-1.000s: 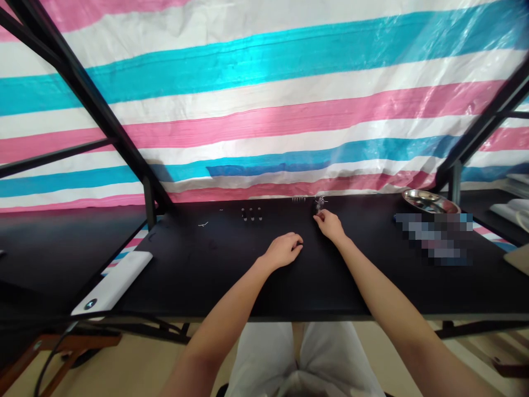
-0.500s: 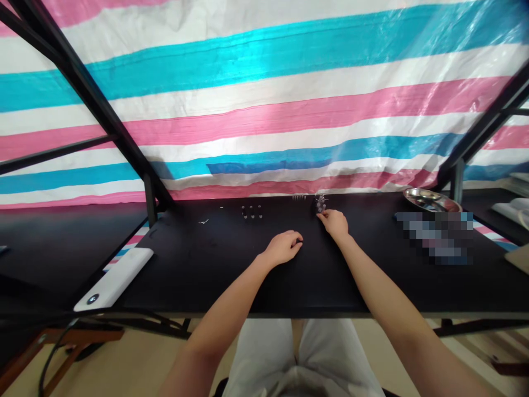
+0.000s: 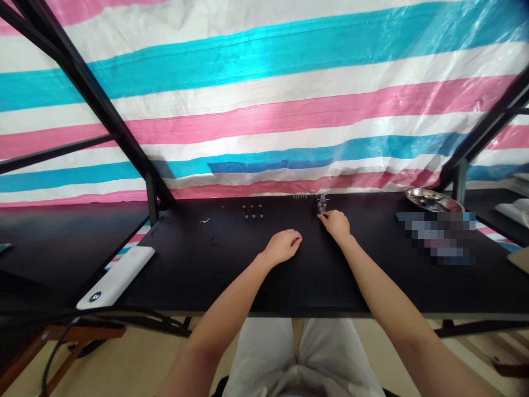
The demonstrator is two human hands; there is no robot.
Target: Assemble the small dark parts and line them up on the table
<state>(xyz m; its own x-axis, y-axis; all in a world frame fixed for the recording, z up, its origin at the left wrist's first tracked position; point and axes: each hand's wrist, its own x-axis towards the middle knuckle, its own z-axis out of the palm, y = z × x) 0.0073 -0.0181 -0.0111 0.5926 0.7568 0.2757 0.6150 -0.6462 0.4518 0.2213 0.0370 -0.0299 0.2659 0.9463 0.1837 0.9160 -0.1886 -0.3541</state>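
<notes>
My left hand (image 3: pixel 282 246) rests on the black table (image 3: pixel 231 270) near its middle, fingers curled under; I cannot see anything in them. My right hand (image 3: pixel 336 223) reaches farther back, fingertips pinched at a small cluster of tiny grey parts (image 3: pixel 321 205) near the table's far edge. Whether the fingers grip a part is too small to tell. A short row of small dark pieces (image 3: pixel 252 212) stands to the left of the hands, and another tiny row (image 3: pixel 300 197) lies at the far edge.
A striped pink, blue and white tarp (image 3: pixel 264 99) hangs behind the table. A metal dish (image 3: pixel 430 199) sits at the back right beside a blurred patch. A white power bank (image 3: pixel 118 277) lies at the left front corner. Black frame bars (image 3: pixel 95 105) slant up on both sides.
My right hand has moved a little farther back and right, up to the cluster of tiny parts. The left hand has stayed in place.
</notes>
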